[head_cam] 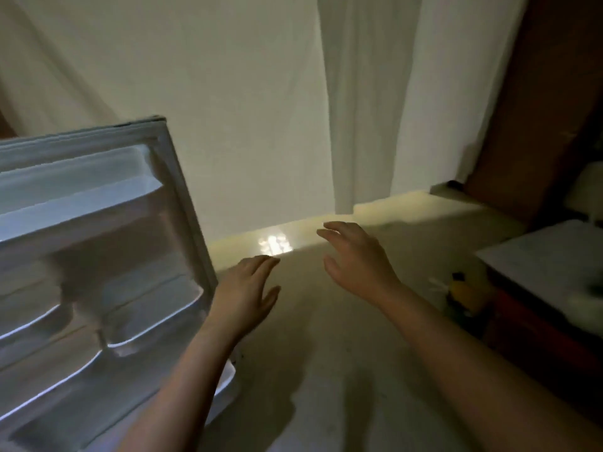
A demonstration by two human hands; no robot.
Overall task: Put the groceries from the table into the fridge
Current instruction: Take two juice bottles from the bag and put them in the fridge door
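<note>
We have one wide head view, looking forward and down, close over the open fridge door [98, 243], floor [342, 370] and wall [244, 109].

Dim, warm-toned interior with soft grain throughout. Cool bluish-white glow across the inner face of the fridge door [94, 256] at left, brightest along its shelf edges. Small dappled patch of glare [273, 245] low on the far wall [248, 125], where wall meets floor [342, 353]. Broad soft shadows of both arms cast on the near floor. Left hand [246, 290] and right hand [354, 256] slightly smeared by motion blur. Right side sunk in deep shadow; table [548, 265] there blurred, the yellow object [463, 293] beside it indistinct. Wide-angle bending of straight lines toward the edges.
</note>
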